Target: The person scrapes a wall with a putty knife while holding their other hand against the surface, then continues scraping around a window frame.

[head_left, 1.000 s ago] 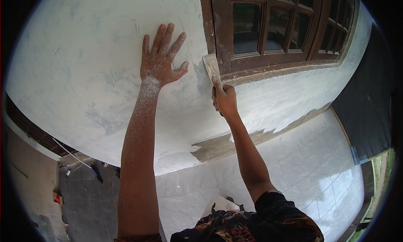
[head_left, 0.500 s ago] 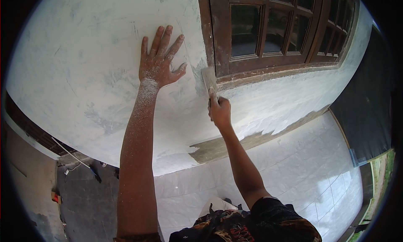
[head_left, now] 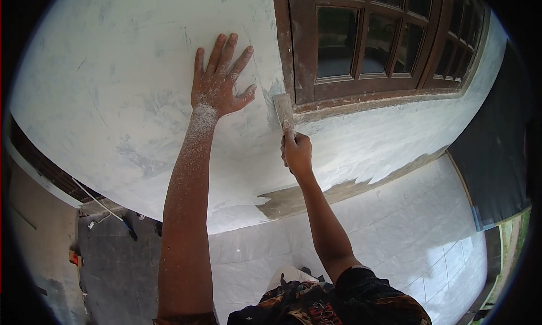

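Observation:
My left hand [head_left: 217,82] lies flat with spread fingers on the white, patchy wall [head_left: 130,88]. White dust coats its fingers, wrist and forearm. To its right, my right hand [head_left: 296,151] is closed around the handle of a putty knife [head_left: 283,109]. The blade points up and rests at the wall beside the lower left corner of the brown wooden window frame [head_left: 302,71]. Grey smears mark the wall surface around the blade. Most of the handle is hidden by my fingers.
Bare grey-brown cement [head_left: 288,202] shows along the wall's foot. Below it spreads a pale tiled floor [head_left: 361,251]. A dark sheet [head_left: 485,150] hangs at the right. A white pole [head_left: 99,200] lies at the lower left near dark tiles [head_left: 118,263].
The putty knife has shifted slightly down relative to the window corner and stands a little more upright. My left hand stays in place on the wall; the view has moved slightly.

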A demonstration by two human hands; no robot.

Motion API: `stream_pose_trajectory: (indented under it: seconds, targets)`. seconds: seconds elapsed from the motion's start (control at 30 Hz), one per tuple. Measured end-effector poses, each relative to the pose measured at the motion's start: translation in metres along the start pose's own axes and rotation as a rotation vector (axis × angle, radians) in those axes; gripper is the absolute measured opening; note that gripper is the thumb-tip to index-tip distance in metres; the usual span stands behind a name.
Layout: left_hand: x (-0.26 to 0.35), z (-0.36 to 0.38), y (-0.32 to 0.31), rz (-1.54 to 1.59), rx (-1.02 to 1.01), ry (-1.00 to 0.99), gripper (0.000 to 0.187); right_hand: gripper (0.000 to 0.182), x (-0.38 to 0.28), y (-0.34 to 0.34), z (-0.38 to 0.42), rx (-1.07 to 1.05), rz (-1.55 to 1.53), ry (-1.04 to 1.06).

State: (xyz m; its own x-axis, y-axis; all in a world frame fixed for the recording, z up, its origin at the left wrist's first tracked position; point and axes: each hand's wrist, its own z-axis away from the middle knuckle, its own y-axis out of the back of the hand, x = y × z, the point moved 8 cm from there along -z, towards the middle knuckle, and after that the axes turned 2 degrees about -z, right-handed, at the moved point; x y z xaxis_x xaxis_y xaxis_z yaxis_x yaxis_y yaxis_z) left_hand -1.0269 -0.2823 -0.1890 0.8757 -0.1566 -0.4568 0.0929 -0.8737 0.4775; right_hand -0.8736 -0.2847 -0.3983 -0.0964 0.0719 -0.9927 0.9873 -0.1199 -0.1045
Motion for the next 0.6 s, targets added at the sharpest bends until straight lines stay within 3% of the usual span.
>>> stream_pose_trajectory:
  seconds: [0.07, 0.27, 0.53, 0.6]
  targets:
    - [-0.001, -0.001, 0.0, 0.003, 0.017, -0.007, 0.088, 0.054, -0.006, 0.001, -0.004, -0.005, -0.017, 0.089]
    - [-0.001, -0.001, 0.001, -0.009, -0.001, 0.003, 0.088, 0.058, -0.009, 0.006, 0.005, -0.037, -0.007, -0.021]
    - [0.0, 0.0, 0.002, -0.001, 0.013, 0.003, 0.088, 0.059, -0.028, 0.0, -0.013, -0.056, 0.019, 0.052]
    - [-0.001, 0.0, -0.005, -0.093, -0.093, 0.018, 0.089, 0.06, -0.021, 0.0, -0.006, -0.065, 0.001, 0.046]
